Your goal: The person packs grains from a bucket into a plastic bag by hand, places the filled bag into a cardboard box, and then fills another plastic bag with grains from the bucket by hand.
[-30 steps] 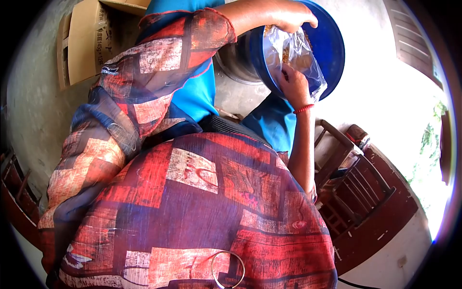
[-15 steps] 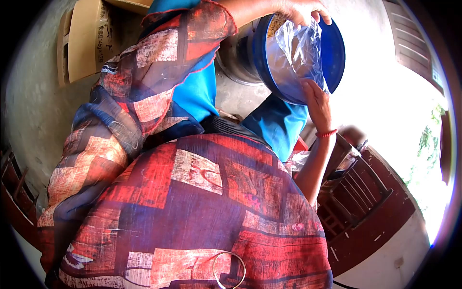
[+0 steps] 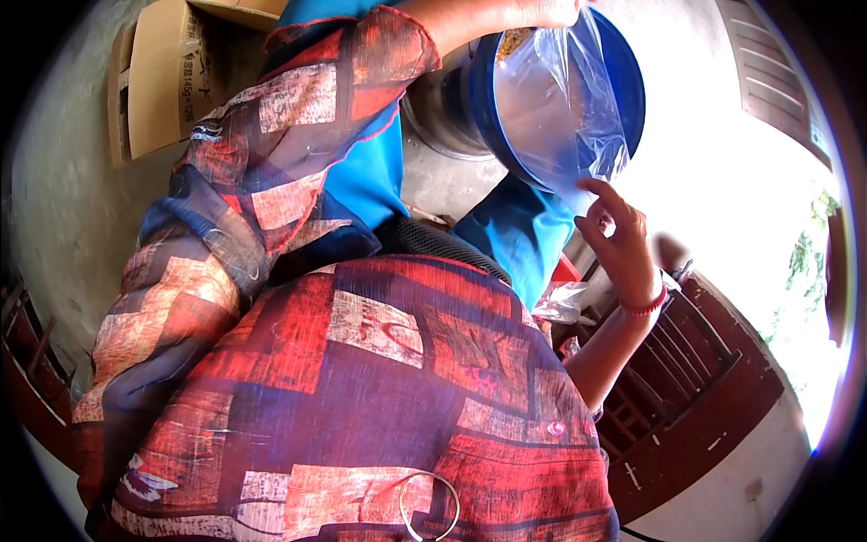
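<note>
A clear plastic bag (image 3: pixel 564 77) hangs stretched over the mouth of a blue-rimmed bucket (image 3: pixel 632 68). At the top edge of the view my left hand (image 3: pixel 546 13) is closed on the bag's upper end; its fingertips are partly cut off. My right hand (image 3: pixel 625 237), with a red bead bracelet on the wrist, is just below the bag's lower end. Its thumb and forefinger stand apart with a gap between them, and nothing shows in it. Brown grainy stuff (image 3: pixel 513 42) is visible inside the bucket, partly behind the bag.
An opened cardboard box (image 3: pixel 163 81) stands at upper left on the concrete floor. A dark wooden chair (image 3: pixel 673 357) is at the right, near a crumpled clear plastic wrapper (image 3: pixel 562 303). My knee in blue trousers (image 3: pixel 519 230) is beside the bucket.
My right hand has let go of the bag and moved down and to the right. My left hand has shifted slightly up, and the bag is now drawn out longer.
</note>
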Motion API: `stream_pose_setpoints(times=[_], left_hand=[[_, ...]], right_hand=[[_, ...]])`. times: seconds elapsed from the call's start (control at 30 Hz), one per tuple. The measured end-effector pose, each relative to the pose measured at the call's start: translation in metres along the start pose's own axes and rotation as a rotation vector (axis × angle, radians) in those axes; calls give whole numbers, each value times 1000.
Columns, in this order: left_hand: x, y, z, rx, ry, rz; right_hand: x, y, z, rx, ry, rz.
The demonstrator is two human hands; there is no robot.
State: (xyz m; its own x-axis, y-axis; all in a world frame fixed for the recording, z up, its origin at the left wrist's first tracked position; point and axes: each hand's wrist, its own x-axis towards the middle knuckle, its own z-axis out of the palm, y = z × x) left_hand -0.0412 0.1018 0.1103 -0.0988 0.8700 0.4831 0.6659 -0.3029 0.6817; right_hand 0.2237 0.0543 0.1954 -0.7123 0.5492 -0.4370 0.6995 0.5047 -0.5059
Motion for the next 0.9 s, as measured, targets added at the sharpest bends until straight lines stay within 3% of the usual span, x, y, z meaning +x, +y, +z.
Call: stream_pose_setpoints(times=[0.07,0.13,0.2,0.23,0.3,0.43,0.5,0.67,0.77,0.9], left_hand=[[2,9,-7,102,-3,-223],[4,-1,4,25,56,-200],[6,-6,11,-135,260,67],[7,-3,8,-135,260,65],[10,6,-2,-851,-96,-353],[10,19,-7,-983,-191,-331],[13,24,1,-1296,-170,-270],[13,33,-25,-1276,-320,-306],[14,32,-28,-1324,-201,-388],[16,28,-28,-1253,-146,-356]], right_hand=[[-2,-12,-4,-8,-4,4],[-3,-18,-7,-41,7,-5],[-3,-26,-9,-28,62,-56],[-4,-28,-10,-17,120,-103],[-4,-32,-12,-2,193,-96],[-7,-40,-16,29,425,13],[-10,-40,-20,81,489,15],[-13,-42,-12,302,635,-19],[-12,-44,-16,206,467,-131],[-1,-36,-16,-138,568,-170]])
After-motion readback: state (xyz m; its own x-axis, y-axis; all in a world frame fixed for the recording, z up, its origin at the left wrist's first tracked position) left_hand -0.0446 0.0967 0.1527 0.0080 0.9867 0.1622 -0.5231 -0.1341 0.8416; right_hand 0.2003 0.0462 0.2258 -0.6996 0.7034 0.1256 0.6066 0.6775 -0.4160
